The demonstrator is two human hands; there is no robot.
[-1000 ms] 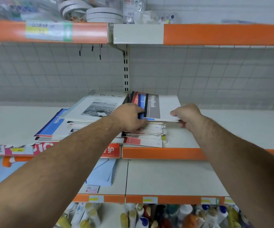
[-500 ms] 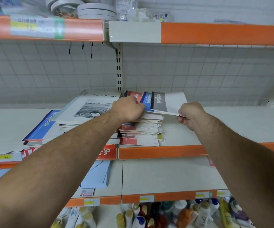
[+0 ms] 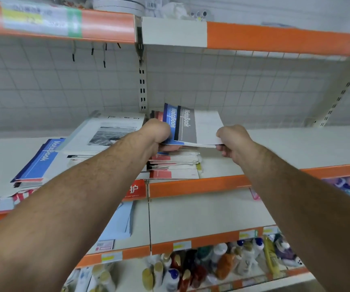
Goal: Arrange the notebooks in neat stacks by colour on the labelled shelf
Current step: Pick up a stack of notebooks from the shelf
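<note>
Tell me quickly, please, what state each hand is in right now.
Left hand: closed on the lifted notebooks' left edge.
Right hand: closed, pinching their front right corner.

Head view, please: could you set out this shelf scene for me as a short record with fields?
left hand: grips the held notebooks at their left edge
right hand: pinches their right edge
stack: mixed red and white covers, edges uneven
held notebooks: grey cover on top, blue one beneath, tilted above the stack
left of stack: blue notebook and photo-cover notebook overlap, askew
shelf: orange front edge
bottom of view: bottles
</note>
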